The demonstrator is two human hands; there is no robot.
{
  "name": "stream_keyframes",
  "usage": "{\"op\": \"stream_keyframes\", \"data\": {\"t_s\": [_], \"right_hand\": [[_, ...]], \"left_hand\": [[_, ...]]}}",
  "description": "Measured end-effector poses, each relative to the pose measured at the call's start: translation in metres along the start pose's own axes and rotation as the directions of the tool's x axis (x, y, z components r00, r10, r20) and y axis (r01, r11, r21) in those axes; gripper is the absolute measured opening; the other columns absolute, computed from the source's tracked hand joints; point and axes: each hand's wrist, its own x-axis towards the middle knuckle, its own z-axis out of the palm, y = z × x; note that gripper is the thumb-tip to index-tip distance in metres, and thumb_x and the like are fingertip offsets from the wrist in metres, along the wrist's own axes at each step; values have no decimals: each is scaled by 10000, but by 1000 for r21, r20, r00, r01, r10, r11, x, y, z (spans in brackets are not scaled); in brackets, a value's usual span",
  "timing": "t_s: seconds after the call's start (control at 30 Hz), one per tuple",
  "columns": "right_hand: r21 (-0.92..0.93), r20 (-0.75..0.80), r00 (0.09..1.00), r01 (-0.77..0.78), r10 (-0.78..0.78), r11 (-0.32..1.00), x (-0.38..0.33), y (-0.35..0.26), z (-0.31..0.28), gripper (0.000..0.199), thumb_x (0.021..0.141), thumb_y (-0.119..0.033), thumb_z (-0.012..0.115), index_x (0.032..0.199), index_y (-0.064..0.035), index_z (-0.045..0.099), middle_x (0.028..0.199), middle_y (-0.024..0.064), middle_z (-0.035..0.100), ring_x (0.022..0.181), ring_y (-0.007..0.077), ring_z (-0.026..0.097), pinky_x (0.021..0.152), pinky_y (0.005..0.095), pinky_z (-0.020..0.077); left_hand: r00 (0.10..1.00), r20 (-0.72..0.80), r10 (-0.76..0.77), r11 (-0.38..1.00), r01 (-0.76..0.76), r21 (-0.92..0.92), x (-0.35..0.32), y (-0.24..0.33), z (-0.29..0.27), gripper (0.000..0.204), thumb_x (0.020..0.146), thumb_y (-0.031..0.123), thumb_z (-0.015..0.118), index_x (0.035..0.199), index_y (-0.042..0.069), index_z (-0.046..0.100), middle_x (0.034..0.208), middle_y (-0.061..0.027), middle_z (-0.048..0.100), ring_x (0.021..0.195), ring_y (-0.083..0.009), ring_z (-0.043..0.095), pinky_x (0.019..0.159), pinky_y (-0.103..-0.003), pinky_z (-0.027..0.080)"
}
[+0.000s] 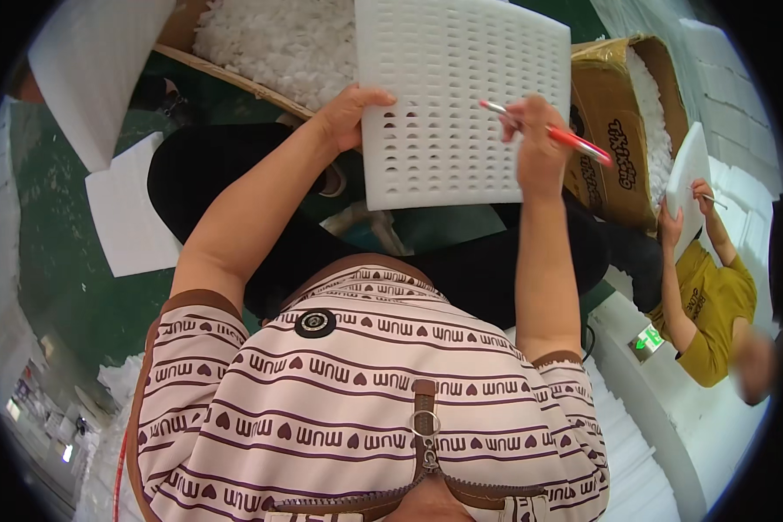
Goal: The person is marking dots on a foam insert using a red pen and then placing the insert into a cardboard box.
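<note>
A white foam sheet (461, 113) with many rows of small curved slots stands tilted above my knees. My left hand (346, 116) is closed on its left edge, the thumb on the front face and the other fingers partly hidden behind. A few slots near that thumb look dark, as if open right through; most others look pale. My right hand (539, 143) is closed around a slim red pen-like tool (583, 146), held over the right half of the sheet. The tool's thin tip points left toward the slots; I cannot tell whether it touches the foam.
Cardboard boxes of white foam scraps stand ahead, one box (235, 74) at left and another box (613, 122) at right. White foam pieces (130, 209) lie on the green floor at left. At far right a co-worker (713, 300) in a yellow-green shirt holds another white sheet (689, 170).
</note>
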Motion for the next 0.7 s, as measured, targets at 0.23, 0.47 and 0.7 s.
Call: {"op": "stream_keyframes", "data": {"t_s": [0.23,0.47,0.7], "right_hand": [[-273,-33,999,-19,10,962,2,68,26,348,946,-276,552,727,-12,613,613,30,537,541,108,465,512,229,394],[-633,293,859,503,-420,589,13,87,30,328,936,-252,556,717,-14,611,621,26,547,545,111,466,519,244,396],[-305,11,998,58,-57,951,13,67,29,317,889,-155,580,605,-22,536,578,21,533,480,151,416,498,259,372]], "left_hand": [[1000,3,6,1000,-6,-23,1,2,0,461,697,68,608,1137,-53,548,987,-207,640,816,-299,642,723,-384,537],[999,-27,43,999,-43,13,-2,-6,-1,442,700,62,599,1124,-53,555,964,-194,641,795,-280,640,697,-367,541],[997,-25,67,998,-66,20,-4,-5,2,427,705,57,584,1118,-50,556,958,-180,643,793,-256,633,689,-354,538]]}}
